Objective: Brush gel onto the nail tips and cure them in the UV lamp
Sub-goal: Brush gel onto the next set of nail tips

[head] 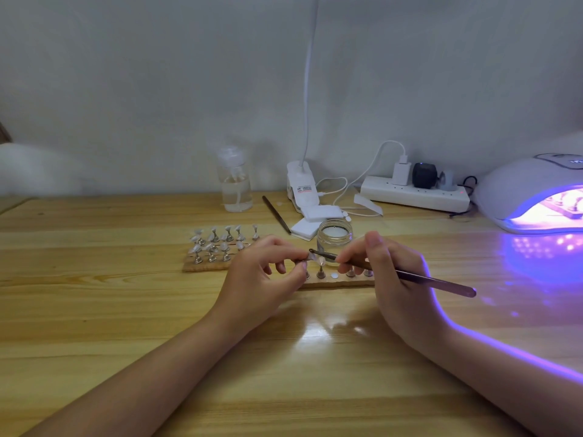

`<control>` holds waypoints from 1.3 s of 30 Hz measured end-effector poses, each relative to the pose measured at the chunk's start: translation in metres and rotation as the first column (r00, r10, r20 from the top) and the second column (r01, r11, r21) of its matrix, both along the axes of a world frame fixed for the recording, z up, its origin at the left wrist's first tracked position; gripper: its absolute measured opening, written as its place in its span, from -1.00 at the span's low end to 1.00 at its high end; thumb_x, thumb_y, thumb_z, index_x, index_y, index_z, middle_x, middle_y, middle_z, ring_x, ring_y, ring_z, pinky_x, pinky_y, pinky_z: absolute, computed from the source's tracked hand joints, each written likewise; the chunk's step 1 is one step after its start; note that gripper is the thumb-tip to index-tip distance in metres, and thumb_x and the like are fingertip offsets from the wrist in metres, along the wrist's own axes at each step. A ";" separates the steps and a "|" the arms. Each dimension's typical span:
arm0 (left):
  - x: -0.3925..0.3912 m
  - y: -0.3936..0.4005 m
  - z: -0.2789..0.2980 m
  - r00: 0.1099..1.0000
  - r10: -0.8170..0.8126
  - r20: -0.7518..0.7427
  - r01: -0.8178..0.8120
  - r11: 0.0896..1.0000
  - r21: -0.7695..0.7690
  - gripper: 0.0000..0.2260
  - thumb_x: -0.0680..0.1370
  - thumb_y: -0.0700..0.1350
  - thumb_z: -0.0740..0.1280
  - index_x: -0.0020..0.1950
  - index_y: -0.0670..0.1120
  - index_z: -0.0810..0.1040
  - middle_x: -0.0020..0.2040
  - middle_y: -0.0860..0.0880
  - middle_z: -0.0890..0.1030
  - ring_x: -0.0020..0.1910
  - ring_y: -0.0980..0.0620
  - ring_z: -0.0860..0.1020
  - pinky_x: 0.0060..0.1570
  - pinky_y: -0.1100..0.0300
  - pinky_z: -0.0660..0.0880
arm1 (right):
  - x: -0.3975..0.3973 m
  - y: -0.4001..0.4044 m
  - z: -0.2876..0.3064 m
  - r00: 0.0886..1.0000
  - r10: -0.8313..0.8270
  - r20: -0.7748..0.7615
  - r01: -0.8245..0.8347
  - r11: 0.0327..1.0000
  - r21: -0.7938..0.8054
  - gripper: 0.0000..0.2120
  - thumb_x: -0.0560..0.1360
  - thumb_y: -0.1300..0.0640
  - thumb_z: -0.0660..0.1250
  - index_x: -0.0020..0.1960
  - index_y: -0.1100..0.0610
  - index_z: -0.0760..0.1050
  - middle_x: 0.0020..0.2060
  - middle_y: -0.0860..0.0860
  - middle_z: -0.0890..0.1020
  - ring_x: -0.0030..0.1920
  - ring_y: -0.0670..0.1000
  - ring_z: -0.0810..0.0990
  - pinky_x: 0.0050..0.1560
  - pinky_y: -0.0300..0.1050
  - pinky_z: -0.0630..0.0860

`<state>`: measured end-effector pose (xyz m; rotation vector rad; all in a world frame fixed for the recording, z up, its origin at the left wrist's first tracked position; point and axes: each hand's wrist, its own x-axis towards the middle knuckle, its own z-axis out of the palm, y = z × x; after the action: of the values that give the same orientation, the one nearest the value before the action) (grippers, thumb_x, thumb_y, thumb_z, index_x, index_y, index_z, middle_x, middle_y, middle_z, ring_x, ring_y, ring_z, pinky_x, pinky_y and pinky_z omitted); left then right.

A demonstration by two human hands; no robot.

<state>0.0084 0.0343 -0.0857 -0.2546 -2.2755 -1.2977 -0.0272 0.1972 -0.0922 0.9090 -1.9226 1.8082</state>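
Note:
My left hand (268, 269) pinches a small metal stand carrying a clear nail tip (312, 256) just above the near wooden holder strip (340, 281). My right hand (388, 272) grips a dark gel brush (410, 275), and its tip touches that nail tip. Behind the brush stands an open glass gel jar (334, 238). Other nail tips on stands (321, 269) sit in the near strip, and several more stand on a second strip (214, 247) to the left. At the far right the white UV lamp (533, 193) glows purple, with something inside it.
A clear pump bottle (235, 184), a white clip lamp (301, 187), a power strip with plugs (413, 192), white pads (310, 222) and a second brush (277, 214) stand along the back of the wooden table (126, 310). The wall is just behind them.

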 end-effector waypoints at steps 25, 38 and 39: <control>0.001 0.001 0.000 1.000 0.000 0.002 0.000 1.000 0.026 -0.81 0.38 -0.34 0.41 -0.17 -0.05 0.67 -0.35 0.15 0.50 -0.38 0.17 0.34 -0.30 0.24 0.32 | -0.001 0.001 -0.001 1.000 -0.023 -0.021 0.024 0.999 0.042 -0.60 0.51 -0.08 0.05 -0.30 0.06 0.55 -0.37 -0.03 0.60 -0.31 -0.10 0.55 -0.18 -0.23 0.45; 0.000 -0.001 0.000 1.000 -0.004 0.017 0.003 1.000 0.025 -0.70 0.39 -0.30 0.40 -0.21 0.14 0.61 -0.32 0.28 0.52 -0.38 0.18 0.34 -0.34 0.31 0.31 | -0.001 0.001 -0.001 1.000 -0.010 0.016 0.011 0.997 -0.077 -0.58 0.48 -0.06 0.08 -0.45 0.04 0.52 -0.53 -0.06 0.54 -0.45 -0.13 0.49 -0.33 -0.33 0.40; 0.000 -0.002 0.000 1.000 -0.004 0.020 0.004 1.000 0.027 -0.70 0.39 -0.30 0.40 -0.21 0.14 0.60 -0.32 0.29 0.52 -0.38 0.18 0.34 -0.34 0.32 0.31 | -0.001 0.001 -0.001 1.000 -0.008 0.013 0.010 0.996 -0.089 -0.58 0.48 -0.05 0.08 -0.44 0.04 0.52 -0.53 -0.06 0.54 -0.45 -0.14 0.49 -0.33 -0.35 0.39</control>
<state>0.0083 0.0327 -0.0861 -0.2381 -2.2739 -1.3377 -0.0282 0.1981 -0.0934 0.8603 -1.8346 1.8820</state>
